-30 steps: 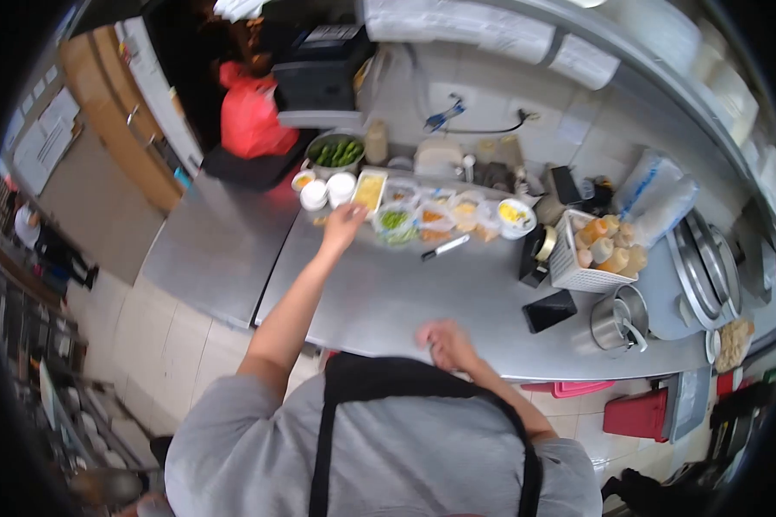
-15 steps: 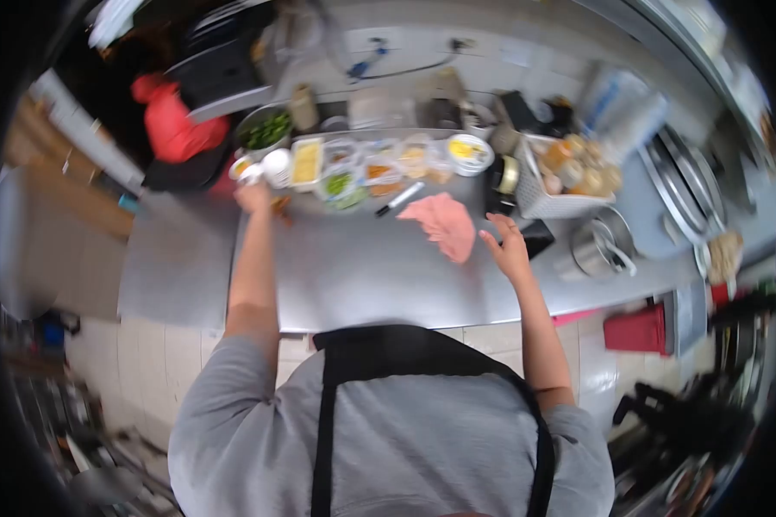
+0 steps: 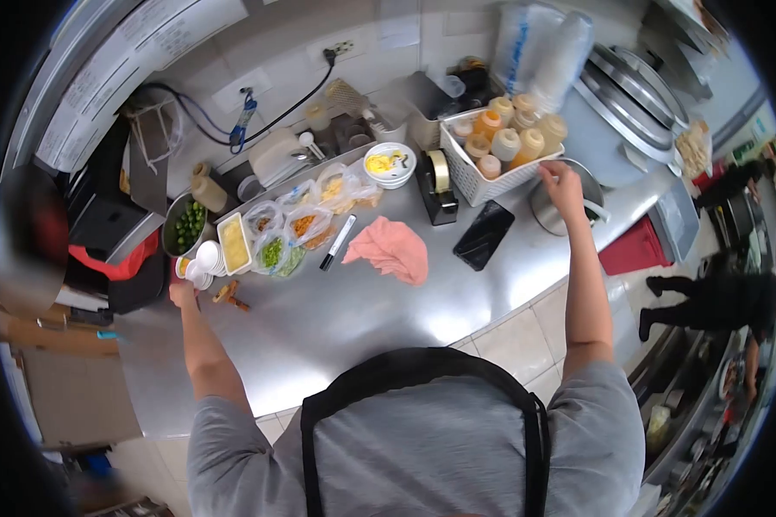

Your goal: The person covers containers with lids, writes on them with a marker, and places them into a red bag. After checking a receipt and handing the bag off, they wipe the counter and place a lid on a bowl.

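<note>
At the left end of the steel counter, my left hand [image 3: 182,294] has its fingers closed at small white cups or lids [image 3: 202,274]. What exactly it grips is too small to make out. A pale yellow filled tub [image 3: 234,244] and a pot of green vegetables [image 3: 188,231] stand just beyond it. My right hand [image 3: 563,188] is raised over the metal pot [image 3: 547,213], beside a white basket [image 3: 483,189] of squeeze bottles. Its fingers are curled together, and anything between them is hidden. A black phone [image 3: 485,235] lies to the left of that hand.
Bags of chopped food [image 3: 306,226], a marker [image 3: 339,242], a pink cloth [image 3: 389,250], a white bowl [image 3: 390,164] and a tape dispenser [image 3: 440,194] sit along the counter [image 3: 345,314]. Brown pieces [image 3: 231,295] lie near the left hand. Another person [image 3: 724,297] is at far right.
The head view has turned and shifted. My right hand has moved right, from beside the phone to over the metal pot, and its spread fingers have closed. My left hand stays by the white cups.
</note>
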`<state>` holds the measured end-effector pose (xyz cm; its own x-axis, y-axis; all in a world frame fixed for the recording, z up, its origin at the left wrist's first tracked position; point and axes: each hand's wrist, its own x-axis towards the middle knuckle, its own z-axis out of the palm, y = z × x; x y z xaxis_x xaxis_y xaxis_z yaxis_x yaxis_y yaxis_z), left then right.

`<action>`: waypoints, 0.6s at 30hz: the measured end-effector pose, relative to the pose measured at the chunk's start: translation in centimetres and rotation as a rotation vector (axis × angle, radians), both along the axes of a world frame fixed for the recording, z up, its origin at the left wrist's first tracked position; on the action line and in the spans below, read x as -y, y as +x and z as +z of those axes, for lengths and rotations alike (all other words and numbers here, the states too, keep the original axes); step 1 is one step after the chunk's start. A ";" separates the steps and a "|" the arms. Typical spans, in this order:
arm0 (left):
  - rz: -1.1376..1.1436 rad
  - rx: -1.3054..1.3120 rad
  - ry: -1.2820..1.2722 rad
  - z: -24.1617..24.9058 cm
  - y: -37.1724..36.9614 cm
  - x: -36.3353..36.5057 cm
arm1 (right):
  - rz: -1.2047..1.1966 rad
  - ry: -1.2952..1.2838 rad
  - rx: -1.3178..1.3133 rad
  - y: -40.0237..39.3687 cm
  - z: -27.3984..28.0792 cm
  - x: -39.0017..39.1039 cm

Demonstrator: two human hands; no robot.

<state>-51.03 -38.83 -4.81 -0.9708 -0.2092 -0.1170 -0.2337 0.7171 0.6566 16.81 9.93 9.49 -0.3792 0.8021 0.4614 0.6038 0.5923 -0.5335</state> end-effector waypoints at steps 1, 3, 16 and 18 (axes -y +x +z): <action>-0.065 0.015 -0.069 0.6 -0.1 1.2 | -0.072 0.020 0.021 -0.7 0.1 -0.9; -0.153 -0.231 -0.503 1.6 1.9 1.8 | -0.102 -0.067 0.024 -2.3 -0.2 -2.9; -0.050 0.045 0.307 1.5 18.6 8.0 | -0.036 0.193 0.249 -3.7 -4.3 -10.4; -0.041 0.052 0.419 -0.1 19.1 8.3 | -0.103 0.227 0.314 -3.8 -4.1 -10.6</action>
